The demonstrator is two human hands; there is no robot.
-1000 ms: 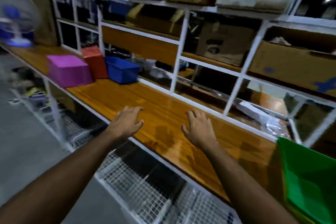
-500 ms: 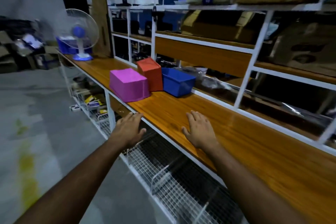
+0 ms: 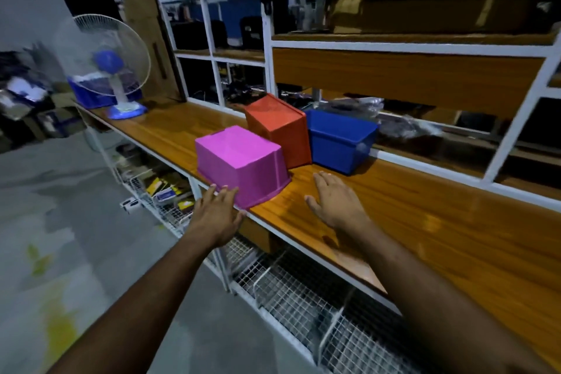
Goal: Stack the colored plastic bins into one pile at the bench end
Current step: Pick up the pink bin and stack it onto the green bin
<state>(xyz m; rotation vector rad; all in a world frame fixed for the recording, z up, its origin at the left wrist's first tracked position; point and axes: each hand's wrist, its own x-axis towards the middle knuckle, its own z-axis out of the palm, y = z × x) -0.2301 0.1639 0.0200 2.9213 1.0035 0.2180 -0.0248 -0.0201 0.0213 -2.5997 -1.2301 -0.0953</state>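
Three plastic bins stand together on the wooden bench. A pink bin lies upside down at the front edge. Behind it an orange-red bin is also upside down, and a blue bin sits upright to its right. My left hand is open with spread fingers, its fingertips at the pink bin's near lower corner. Just right of the pink bin, my right hand hovers open over the bench and holds nothing.
A white and blue desk fan stands at the bench's far left end, with a blue crate behind it. White shelving with cardboard boxes rises behind the bench. Wire mesh baskets hang under the bench. A grey floor lies to the left.
The view has swung left and closer along the bench, so the bins are now near. Both hands have reached the pink bin. The green bin seen earlier at right is out of view.
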